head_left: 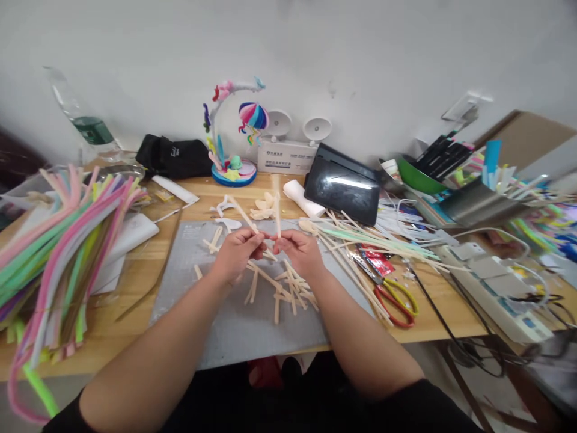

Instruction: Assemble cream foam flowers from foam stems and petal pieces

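Above a grey mat (234,337), my left hand (237,254) pinches a cream pipe cleaner (244,214) that slants up to the left. My right hand (298,251) grips another cream pipe cleaner (277,213), standing nearly upright and blurred at its top. The fingertips of both hands nearly meet, and the lower ends of the stems are partly hidden by them. Below the hands, several short cream pieces (276,307) lie bent and joined on the mat. Cream leaf-like shapes (262,207) and white curved pieces (228,224) sit beyond the fingers.
Colourful pipe cleaners (90,234) are heaped at left. Red-and-yellow-handled scissors (396,304) and long loose stems (360,240) lie at right, near a power strip (500,294). A black tablet-like object (345,186), an emergency light (286,157) and a decorated stand (234,172) line the back.
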Action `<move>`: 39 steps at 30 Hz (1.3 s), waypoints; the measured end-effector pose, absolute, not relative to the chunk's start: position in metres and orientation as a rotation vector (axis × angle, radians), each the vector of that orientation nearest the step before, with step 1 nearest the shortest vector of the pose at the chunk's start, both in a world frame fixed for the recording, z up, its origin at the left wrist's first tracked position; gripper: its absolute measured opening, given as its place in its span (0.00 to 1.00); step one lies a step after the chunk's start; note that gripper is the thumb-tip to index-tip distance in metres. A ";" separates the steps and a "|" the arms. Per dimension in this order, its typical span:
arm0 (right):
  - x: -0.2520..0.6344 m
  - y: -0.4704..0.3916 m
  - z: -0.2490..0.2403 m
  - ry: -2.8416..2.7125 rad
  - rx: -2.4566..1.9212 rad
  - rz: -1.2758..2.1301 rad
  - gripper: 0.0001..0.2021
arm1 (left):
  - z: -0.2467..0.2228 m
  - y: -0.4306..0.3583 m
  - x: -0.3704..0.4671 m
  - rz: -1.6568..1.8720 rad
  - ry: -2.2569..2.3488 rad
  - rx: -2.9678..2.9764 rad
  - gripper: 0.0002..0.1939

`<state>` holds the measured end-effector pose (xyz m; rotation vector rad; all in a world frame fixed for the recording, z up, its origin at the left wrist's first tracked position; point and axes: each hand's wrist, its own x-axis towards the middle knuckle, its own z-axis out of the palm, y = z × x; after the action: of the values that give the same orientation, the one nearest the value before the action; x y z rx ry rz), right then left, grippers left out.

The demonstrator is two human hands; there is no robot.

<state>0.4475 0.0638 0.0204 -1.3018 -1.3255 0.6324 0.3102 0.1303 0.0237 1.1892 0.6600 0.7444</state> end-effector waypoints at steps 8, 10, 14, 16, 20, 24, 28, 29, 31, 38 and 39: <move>0.445 0.065 0.015 -1.526 -1.475 0.532 0.09 | 0.026 0.136 0.308 0.901 0.745 1.340 0.09; 0.446 0.066 0.013 -1.555 -1.476 0.535 0.09 | 0.023 0.137 0.308 0.934 0.737 1.309 0.09; 0.446 0.066 0.012 -1.539 -1.490 0.564 0.08 | 0.022 0.137 0.309 1.003 0.674 1.165 0.06; 0.447 0.066 0.012 -1.513 -1.493 0.615 0.08 | 0.024 0.137 0.309 1.013 0.644 1.084 0.05; 0.446 0.067 0.012 -1.394 -1.506 0.801 0.09 | 0.026 0.136 0.309 0.992 0.614 1.006 0.06; 0.446 0.067 0.012 -1.361 -1.540 0.873 0.10 | 0.026 0.138 0.308 0.989 0.626 1.049 0.07; 0.447 0.067 0.012 -1.402 -1.555 0.846 0.12 | 0.025 0.138 0.309 1.023 0.664 1.080 0.04; 0.448 0.067 0.012 -1.425 -1.541 0.834 0.14 | 0.024 0.139 0.309 1.043 0.677 1.079 0.04; 0.448 0.067 0.012 -1.506 -1.516 0.775 0.16 | 0.024 0.139 0.309 1.082 0.710 1.071 0.05; 0.443 0.065 0.018 -1.829 -1.668 0.413 0.11 | 0.024 0.140 0.309 1.140 0.784 1.021 0.08; 0.443 0.065 0.019 -1.840 -1.669 0.388 0.11 | 0.024 0.140 0.309 1.145 0.785 1.013 0.09</move>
<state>0.4425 0.0646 0.0186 -1.6686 -1.8404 0.3878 0.3090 0.1402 0.0237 1.0130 0.7855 1.1453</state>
